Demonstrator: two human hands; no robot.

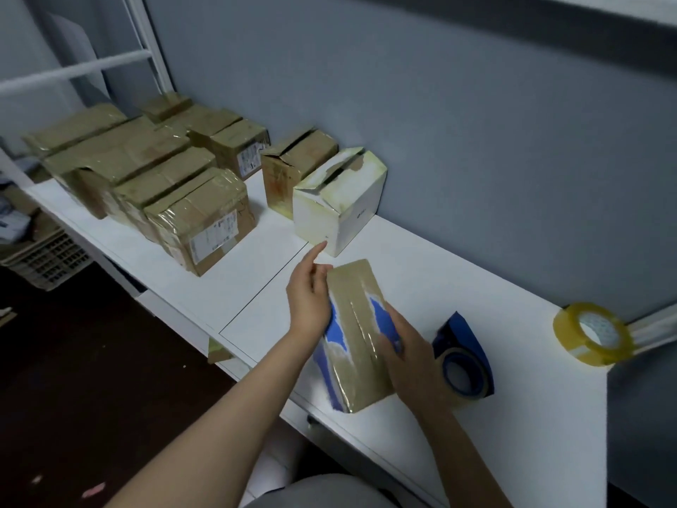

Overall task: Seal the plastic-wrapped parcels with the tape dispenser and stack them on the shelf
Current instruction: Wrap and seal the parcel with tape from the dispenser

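Note:
A blue-and-white parcel [357, 335] wrapped in brown tape stands tilted on the white desk [513, 361]. My left hand [309, 293] holds its left side, the index finger stretched toward the white box. My right hand [408, 355] grips its right side, with the thumb lying on the taped face. A blue tape dispenser [463, 357] with a roll in it lies just right of my right hand. A loose roll of clear yellowish tape [593, 333] stands at the desk's right end.
A torn white box [339, 203] and an open brown box [293, 163] stand by the grey wall. Several taped brown parcels [157, 177] sit packed together on the left part of the surface. A plastic crate [47, 258] lies on the dark floor at left.

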